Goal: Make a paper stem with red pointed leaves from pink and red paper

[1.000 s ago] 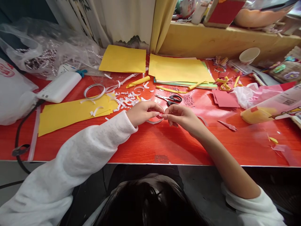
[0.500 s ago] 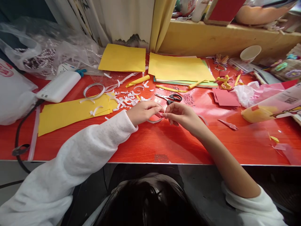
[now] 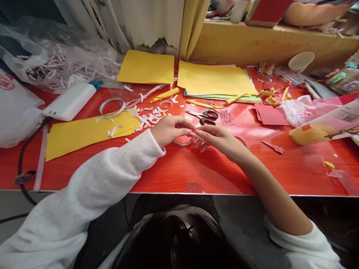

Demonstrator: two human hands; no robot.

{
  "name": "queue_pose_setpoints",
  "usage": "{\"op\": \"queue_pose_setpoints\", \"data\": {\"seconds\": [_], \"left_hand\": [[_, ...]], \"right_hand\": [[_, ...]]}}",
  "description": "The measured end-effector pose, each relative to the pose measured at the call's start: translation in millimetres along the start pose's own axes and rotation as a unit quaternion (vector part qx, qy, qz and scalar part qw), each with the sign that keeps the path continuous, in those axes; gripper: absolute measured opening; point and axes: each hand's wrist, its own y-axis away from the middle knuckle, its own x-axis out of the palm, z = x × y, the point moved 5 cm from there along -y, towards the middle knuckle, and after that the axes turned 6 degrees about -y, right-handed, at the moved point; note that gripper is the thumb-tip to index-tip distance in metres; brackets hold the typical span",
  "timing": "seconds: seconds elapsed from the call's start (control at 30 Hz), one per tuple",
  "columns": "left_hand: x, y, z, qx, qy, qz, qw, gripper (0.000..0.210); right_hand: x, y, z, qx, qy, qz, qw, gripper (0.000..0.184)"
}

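Note:
Between my two hands is a small pink-red piece of paper (image 3: 199, 138), narrow and apparently rolled or folded. My left hand (image 3: 174, 130) pinches its left end with thumb and fingers. On the other side, my right hand (image 3: 220, 140) grips it between thumb and index finger, the other fingers spread below. Part of the paper is hidden by the fingers. A pale ring-shaped strip (image 3: 182, 143) lies on the table just under my hands. Black-handled scissors (image 3: 209, 114) rest right behind them, blades pointing left. A thin pink rolled paper piece (image 3: 273, 147) lies to the right.
White paper scraps (image 3: 150, 118) litter the red table (image 3: 168, 172). Yellow sheets (image 3: 215, 78) and yellow strips (image 3: 84, 136) lie around, with red paper squares (image 3: 270, 114) at right. A tape roll (image 3: 112, 107), white power bank (image 3: 70, 101) and paper cup (image 3: 301, 62) stand farther out.
The fingers of both hands have shifted on the pink-red paper, which now lies more lengthwise under my right fingers. My left fingers are more raised and arched.

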Motion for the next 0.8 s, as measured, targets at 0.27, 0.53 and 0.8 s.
{"op": "queue_pose_setpoints", "data": {"seconds": [0.27,0.53,0.8], "left_hand": [[1.1,0.5,-3.9,0.031,-0.045,0.028,0.998,0.016],[3.6,-0.6,-0.2,0.034,-0.054,0.047,0.997,0.019],[5.1,-4.9,6.6,-0.003,0.023,0.007,1.0,0.021]], "right_hand": [[1.0,0.1,-0.5,-0.023,0.035,-0.003,0.999,0.035],[0.1,-0.2,-0.6,-0.035,0.055,-0.008,0.998,0.031],[-5.4,-2.6,-1.0,-0.054,-0.036,-0.032,0.997,0.027]]}}
